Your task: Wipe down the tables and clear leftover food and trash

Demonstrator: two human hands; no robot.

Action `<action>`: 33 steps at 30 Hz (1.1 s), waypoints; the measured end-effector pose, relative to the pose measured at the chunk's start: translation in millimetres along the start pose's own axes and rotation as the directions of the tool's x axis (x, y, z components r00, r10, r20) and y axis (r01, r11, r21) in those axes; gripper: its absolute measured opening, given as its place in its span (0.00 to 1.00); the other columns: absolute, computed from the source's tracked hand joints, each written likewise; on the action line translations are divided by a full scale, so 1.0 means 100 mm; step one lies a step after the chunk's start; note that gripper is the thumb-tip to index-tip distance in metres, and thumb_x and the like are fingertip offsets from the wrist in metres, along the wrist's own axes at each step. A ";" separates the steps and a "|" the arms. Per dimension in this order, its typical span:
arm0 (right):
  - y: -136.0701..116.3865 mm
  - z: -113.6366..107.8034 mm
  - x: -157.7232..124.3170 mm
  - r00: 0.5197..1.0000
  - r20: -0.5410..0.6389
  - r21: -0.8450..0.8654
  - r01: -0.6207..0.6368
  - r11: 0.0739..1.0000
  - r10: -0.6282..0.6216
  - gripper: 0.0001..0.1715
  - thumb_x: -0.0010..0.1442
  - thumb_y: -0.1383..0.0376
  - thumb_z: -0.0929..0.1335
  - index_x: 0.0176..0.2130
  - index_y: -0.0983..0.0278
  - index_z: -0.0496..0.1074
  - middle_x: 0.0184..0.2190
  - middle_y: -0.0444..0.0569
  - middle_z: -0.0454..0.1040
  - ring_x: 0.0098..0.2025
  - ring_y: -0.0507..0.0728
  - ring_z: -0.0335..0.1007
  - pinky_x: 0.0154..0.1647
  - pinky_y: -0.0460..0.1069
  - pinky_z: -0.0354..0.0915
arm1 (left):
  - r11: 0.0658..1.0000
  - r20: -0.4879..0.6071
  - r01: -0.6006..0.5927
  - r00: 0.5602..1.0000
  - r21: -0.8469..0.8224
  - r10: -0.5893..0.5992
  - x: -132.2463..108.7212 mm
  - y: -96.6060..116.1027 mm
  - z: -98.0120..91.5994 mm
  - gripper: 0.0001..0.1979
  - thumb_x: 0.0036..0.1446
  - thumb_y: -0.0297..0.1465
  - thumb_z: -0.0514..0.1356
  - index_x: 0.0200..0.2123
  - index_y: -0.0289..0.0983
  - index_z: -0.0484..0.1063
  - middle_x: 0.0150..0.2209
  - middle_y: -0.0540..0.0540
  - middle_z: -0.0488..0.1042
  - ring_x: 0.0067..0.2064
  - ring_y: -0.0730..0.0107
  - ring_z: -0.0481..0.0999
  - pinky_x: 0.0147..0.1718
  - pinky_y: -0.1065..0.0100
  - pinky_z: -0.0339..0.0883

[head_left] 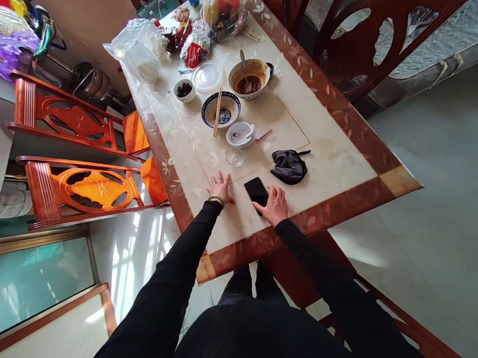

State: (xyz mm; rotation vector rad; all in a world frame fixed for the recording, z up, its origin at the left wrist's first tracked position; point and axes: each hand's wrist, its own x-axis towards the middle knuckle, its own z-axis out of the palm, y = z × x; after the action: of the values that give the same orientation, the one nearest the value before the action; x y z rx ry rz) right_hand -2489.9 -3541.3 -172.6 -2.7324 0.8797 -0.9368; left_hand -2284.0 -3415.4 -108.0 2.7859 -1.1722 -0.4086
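1. Resting left hand point(219, 189) on the table point(324, 194), with fingers spread wide.
2. Touching black phone point(255, 193) with bent fingers of right hand point(277, 206); can't tell if gripping.
3. With phone flat between both hands, near dark cloth point(290, 167).

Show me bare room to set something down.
Bare: right of the dark-grey fabric cloth, to the brown floral border; left of the left hand, to that border. Crowded: far end, with clear plastic bags; around the blue-patterned round bowl.

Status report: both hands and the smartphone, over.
Left grip open, spread on tabletop. Right grip touching smartphone, firmness unclear. Smartphone flat, screen dark. Gray-black cloth close beyond right grip.
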 end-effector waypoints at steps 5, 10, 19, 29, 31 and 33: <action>0.47 -0.30 0.79 0.999 0.046 -0.180 -0.019 0.984 0.028 0.53 0.69 0.48 0.67 0.79 0.69 0.48 0.80 0.66 0.45 0.81 0.76 0.39 0.78 0.71 0.49 | 1.000 0.003 0.011 1.000 -0.001 -0.011 0.01 0.00 0.02 0.77 0.42 0.48 0.81 0.81 0.56 0.30 0.82 0.42 0.21 0.82 0.34 0.28 0.71 0.28 0.53; 0.64 -0.15 1.33 0.989 0.141 -0.162 -0.025 0.986 0.048 0.39 0.74 0.58 0.60 0.77 0.71 0.58 0.80 0.62 0.51 0.82 0.74 0.38 0.79 0.73 0.45 | 1.000 -0.006 0.010 1.000 -0.024 -0.010 0.04 -0.02 0.04 0.78 0.40 0.47 0.82 0.81 0.56 0.33 0.82 0.41 0.22 0.82 0.31 0.27 0.70 0.26 0.54; 0.46 -0.04 0.24 0.996 0.067 -0.037 0.065 0.997 -0.063 0.34 0.74 0.68 0.58 0.74 0.71 0.66 0.76 0.58 0.61 0.80 0.67 0.50 0.79 0.66 0.54 | 1.000 -0.020 -0.003 1.000 0.023 0.003 0.07 -0.07 0.00 0.79 0.38 0.50 0.82 0.81 0.53 0.33 0.82 0.38 0.23 0.82 0.31 0.30 0.69 0.27 0.57; 1.45 -0.51 -1.30 0.936 -0.338 -0.041 -0.120 0.992 0.099 0.26 0.74 0.69 0.59 0.58 0.61 0.82 0.55 0.56 0.82 0.54 0.64 0.74 0.63 0.62 0.70 | 1.000 -0.003 0.007 1.000 0.025 -0.006 0.05 -0.05 -0.03 0.78 0.40 0.50 0.81 0.82 0.51 0.33 0.82 0.38 0.21 0.82 0.33 0.28 0.70 0.28 0.57; 1.43 -0.55 -1.09 0.850 -0.491 0.002 -0.218 0.976 0.191 0.27 0.74 0.67 0.58 0.59 0.63 0.80 0.56 0.60 0.80 0.55 0.66 0.74 0.63 0.63 0.69 | 1.000 -0.005 0.011 1.000 0.021 -0.011 0.06 -0.05 -0.05 0.76 0.42 0.49 0.81 0.82 0.50 0.35 0.82 0.38 0.23 0.82 0.33 0.29 0.70 0.30 0.58; 1.25 -0.51 -0.84 0.851 -0.493 0.006 -0.202 0.979 0.179 0.28 0.74 0.64 0.59 0.65 0.65 0.76 0.62 0.63 0.75 0.63 0.67 0.71 0.67 0.64 0.67 | 1.000 -0.014 0.005 1.000 0.013 -0.005 0.07 -0.05 -0.08 0.72 0.45 0.48 0.80 0.82 0.49 0.38 0.83 0.37 0.26 0.82 0.34 0.32 0.71 0.34 0.59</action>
State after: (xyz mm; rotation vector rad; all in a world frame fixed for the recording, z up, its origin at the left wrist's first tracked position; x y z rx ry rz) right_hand -2634.9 -3593.4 -211.5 -2.4043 1.2354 -1.6222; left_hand -2273.6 -3417.3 -102.5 2.7983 -1.1692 -0.3832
